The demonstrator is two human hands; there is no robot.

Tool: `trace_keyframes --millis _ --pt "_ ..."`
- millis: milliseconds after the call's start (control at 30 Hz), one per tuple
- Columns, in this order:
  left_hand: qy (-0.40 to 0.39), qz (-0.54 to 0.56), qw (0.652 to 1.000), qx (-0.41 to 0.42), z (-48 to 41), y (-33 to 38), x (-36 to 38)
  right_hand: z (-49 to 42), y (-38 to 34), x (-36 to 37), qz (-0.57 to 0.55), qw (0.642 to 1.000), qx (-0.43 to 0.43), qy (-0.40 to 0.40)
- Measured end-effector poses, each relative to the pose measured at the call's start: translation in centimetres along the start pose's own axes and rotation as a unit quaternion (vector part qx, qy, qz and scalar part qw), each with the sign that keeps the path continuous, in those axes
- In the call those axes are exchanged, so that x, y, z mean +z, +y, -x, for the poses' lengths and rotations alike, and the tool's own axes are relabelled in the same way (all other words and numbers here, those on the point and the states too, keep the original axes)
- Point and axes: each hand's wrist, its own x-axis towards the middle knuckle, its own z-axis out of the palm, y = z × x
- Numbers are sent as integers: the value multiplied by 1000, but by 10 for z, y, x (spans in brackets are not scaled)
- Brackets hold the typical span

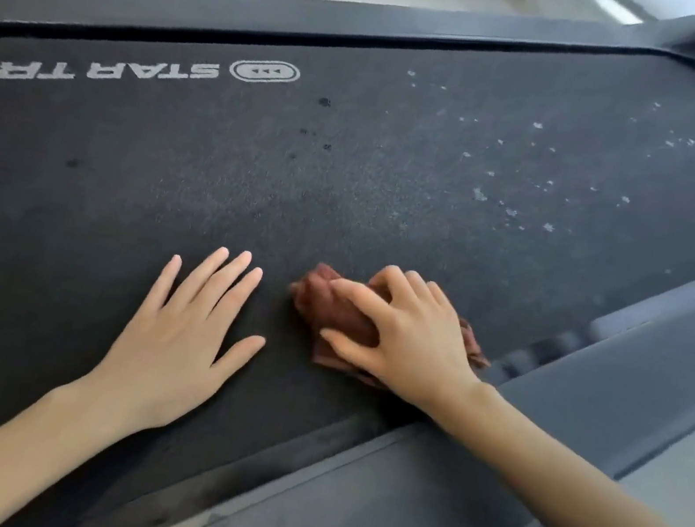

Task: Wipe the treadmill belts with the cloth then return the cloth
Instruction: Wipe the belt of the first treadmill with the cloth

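Bunching a rust-brown cloth (pixel 328 311) against the treadmill belt (pixel 346 207), your right hand (pixel 410 344) has its grip curled round the crumpled fabric, thumb and fingers pinching it. A flatter corner shows past the heel of the hand. Your left hand (pixel 185 327) lies just beside it, grip spread, fingers straight on the belt and clear of the cloth. The belt is dark, matte and finely grained, with grey block lettering (pixel 137 75) and an oval logo (pixel 264 73) printed upside down to you. Smooth dark side rails (pixel 387 502) edge it. Counted: two hands, one cloth, one belt, two rails, about five small dark round spots (pixel 325 102) mid-belt, and pale flecks (pixel 536 180) scattered to the right, too many to count.
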Motion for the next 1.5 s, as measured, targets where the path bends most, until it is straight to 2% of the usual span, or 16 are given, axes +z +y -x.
trace_keyframes --millis 67,167,233,333,500,567,600,667,733,833,900,1000,1100,1267,1433,1500 --pt "11 11 1000 -2 0 0 4 -14 60 -4 48 994 95 12" --pt "24 19 1000 4 0 -1 8 -30 140 -12 76 959 272 -3" --pt "28 11 1000 3 1 -2 9 -31 145 -4 95 948 302 27" --pt "32 3 999 -5 1 -1 9 -37 101 14 106 967 226 53" --pt "28 2 1000 -12 1 1 6 -50 12 25 25 999 37 31" --pt "24 0 1000 -15 1 3 4 -48 17 19 -10 999 -32 9" --pt "23 0 1000 -17 1 5 3 -48 35 16 -25 999 -40 -1" --pt "25 4 999 -20 1 5 2 -45 87 9 -23 1000 11 8" --pt "29 5 999 -18 1 5 3 -33 136 1 7 992 122 37" --pt "41 -6 999 -14 1 2 5 -22 139 0 24 978 203 51" --pt "42 -7 999 -11 0 2 6 -14 105 0 2 982 187 42" --pt "28 -2 1000 -9 3 1 4 12 38 -4 -49 994 96 28" --pt "-5 1 1000 27 22 -14 -4 36 2 -18 -97 995 8 -22" --pt "-8 12 1000 2 104 -64 -14 51 -60 -48 -216 976 -3 -5" --pt "3 29 1000 4 121 -71 -8 57 -190 -29 -155 967 -188 -73" --pt "18 29 999 7 120 -73 -6 58 -215 -22 -125 962 -226 -83"
